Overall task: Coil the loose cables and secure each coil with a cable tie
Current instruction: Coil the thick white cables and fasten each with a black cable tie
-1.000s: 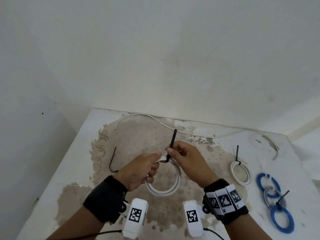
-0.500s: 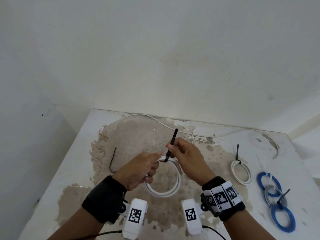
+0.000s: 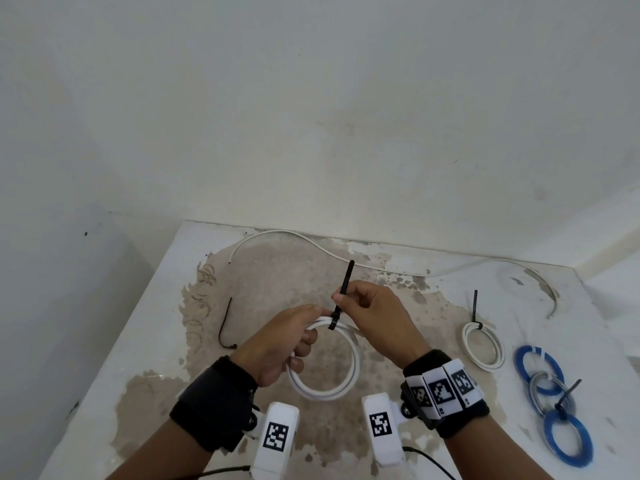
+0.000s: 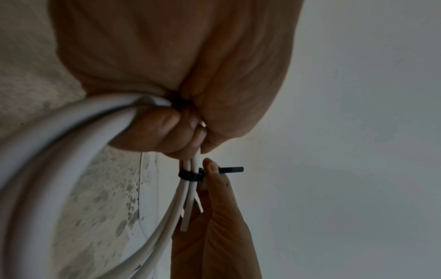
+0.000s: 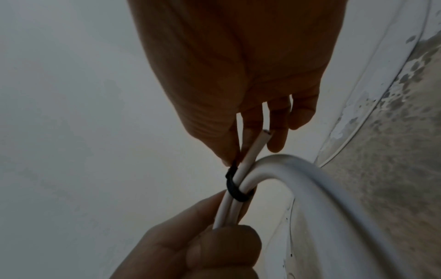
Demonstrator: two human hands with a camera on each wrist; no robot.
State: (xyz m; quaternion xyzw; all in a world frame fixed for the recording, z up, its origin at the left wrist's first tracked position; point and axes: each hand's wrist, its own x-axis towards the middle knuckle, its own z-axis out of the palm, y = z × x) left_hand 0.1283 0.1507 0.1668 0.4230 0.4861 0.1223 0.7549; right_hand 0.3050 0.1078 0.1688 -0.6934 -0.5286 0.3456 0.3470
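Head view, from the left: a spare black tie (image 3: 227, 325) lies curved on the bare patch of the worktop (image 3: 145, 327), untouched; the left hand (image 3: 277, 344) grips the white coil (image 3: 325, 358) just above the worktop centre, fingers curled round the bunched strands beside the black cable tie (image 3: 335, 318); the right hand (image 3: 375, 315) pinches the tie's tail, which stands up past the fingers. To finish this step well, I judge the left hand should hold the strands flat and side by side right next to the tie's head while the right draws the tail straight along its own line, so the band seats snug without twisting or letting the short cut end slip free. The cable looks smooth, round and springy, likely to fan open if released too soon; the tie is thin, stiff, matt plastic. Behind, a long loose white cable (image 3: 381, 270) snakes along the wall edge, not yet coiled. Further right lie a tied white coil (image 3: 485, 348), then blue rings (image 3: 554, 403) linked with a grey one by another tie. The worktop is white paint, flaked to mottled grey-brown.
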